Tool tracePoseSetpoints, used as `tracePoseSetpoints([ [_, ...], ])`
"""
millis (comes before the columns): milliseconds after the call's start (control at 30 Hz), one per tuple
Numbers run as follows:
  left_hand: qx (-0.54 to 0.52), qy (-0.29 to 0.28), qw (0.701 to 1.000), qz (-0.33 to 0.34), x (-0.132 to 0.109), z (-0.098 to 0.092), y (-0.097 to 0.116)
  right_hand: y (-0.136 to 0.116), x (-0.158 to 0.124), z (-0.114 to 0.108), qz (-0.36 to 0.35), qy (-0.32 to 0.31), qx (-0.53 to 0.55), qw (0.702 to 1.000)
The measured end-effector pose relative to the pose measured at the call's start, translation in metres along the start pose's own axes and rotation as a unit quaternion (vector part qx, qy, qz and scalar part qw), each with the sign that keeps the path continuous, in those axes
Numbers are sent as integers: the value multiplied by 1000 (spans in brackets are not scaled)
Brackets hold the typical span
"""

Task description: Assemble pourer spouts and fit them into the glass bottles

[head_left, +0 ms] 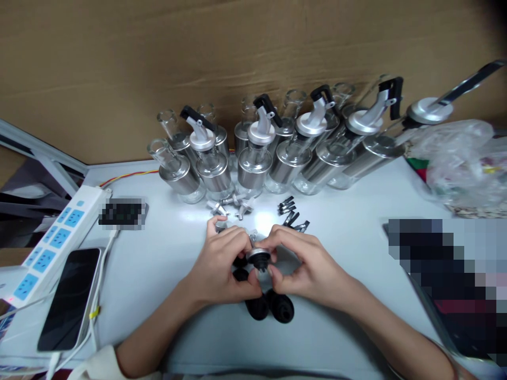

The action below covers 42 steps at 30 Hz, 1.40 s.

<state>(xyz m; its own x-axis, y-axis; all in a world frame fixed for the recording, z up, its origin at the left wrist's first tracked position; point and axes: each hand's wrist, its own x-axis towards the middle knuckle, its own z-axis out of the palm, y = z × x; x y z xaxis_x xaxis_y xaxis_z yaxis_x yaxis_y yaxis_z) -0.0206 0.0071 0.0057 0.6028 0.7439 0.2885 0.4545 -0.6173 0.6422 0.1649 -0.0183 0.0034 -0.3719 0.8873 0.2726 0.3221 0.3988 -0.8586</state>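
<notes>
Between my fingers is a bottle pourer stopper (pixel 260 258), with a silver cap and a black ribbed plug facing me. My left hand (pixel 227 264) pinches it from the left side, and my right hand (pixel 303 264) grips it from the right. Under and in front of my hands lie several black rubber stoppers (pixel 282 307), some partly hidden by my left hand. Just beyond my fingers are small silver spout pieces (pixel 244 208). Several short black levers (pixel 293 217) lie to their right.
Glass bottles with metal bands (pixel 253 166) line the back by a cardboard wall (pixel 245 63); several carry pourers with black levers. A power strip (pixel 55 245), a phone (pixel 70 298) and cables lie left. Plastic bags (pixel 461 161) and a blurred-out dark device (pixel 447 295) are right.
</notes>
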Motion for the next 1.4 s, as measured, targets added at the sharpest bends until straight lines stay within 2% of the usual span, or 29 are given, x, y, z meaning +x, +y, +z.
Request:
tracePoseSetpoints([
  [100, 47, 32, 998, 11, 0, 0, 0, 4, 0, 1, -4, 48, -8, 999],
  [233, 46, 69, 996, 22, -1, 1, -1, 5, 1, 0, 22, 97, 0, 995],
  [500, 78, 91, 991, 53, -3, 6, -4, 1, 3, 1, 10, 77, 20, 997],
  [600, 102, 102, 987, 71, -2, 6, -5, -2, 4, -11, -2, 35, -13, 999],
  [667, 114, 113, 984, 78, -1, 6, -4, 0, 4, -27, 2, 31, -72, 997],
  [733, 116, 126, 982, 84, 0, 6, -3, 6, 3, -44, 25, 83, -155, 984],
  [800, 106, 134, 981, 89, 0, 6, -2, 16, 2, -60, 53, 109, -231, 965],
  [900, 79, 130, 985, 87, -1, 6, -2, 32, -3, -72, 71, 64, -289, 953],
  [1067, 59, 112, 989, 78, -1, 6, -3, 44, -10, -70, 90, -25, -284, 954],
  [1400, 98, 101, 986, 86, 1, 5, -3, 48, -11, -65, 101, -40, -284, 953],
])
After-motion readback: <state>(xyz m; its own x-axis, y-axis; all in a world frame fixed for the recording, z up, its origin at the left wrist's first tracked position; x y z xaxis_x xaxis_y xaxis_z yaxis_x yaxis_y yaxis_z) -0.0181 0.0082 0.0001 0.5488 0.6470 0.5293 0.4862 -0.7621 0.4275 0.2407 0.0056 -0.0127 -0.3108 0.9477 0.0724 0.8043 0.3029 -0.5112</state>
